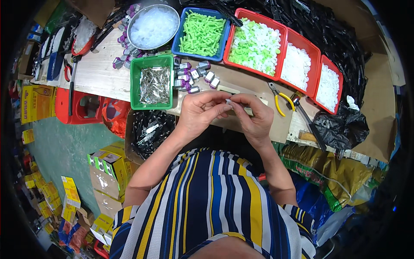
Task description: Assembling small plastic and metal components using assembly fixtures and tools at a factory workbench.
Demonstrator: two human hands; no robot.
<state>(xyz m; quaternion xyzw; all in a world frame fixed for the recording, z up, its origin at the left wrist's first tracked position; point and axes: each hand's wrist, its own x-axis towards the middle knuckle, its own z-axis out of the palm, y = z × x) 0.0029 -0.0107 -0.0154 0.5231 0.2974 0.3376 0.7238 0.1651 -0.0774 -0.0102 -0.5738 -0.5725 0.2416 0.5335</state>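
Both hands meet over the near edge of the workbench, fingertips pinched together. Between the thumb and forefinger of my left hand [199, 110] and those of my right hand [255, 115] shows a tiny whitish piece [228, 101], too small to name. Left of my left hand stands a green bin [134, 82] filled with slim metal parts [154, 82]. Just beyond my hands lie several small grey-and-purple blocks [202, 71]. To the right of my right hand rest yellow-handled pliers [282, 101].
A metal bowl [177, 28] of clear pieces, a blue bin [176, 48] of green pieces and red bins [282, 45] of green and white pieces line the back. Black strips [332, 34] pile behind. A black plastic bag [340, 129] lies right. A carton [131, 129] of black parts stands below left.
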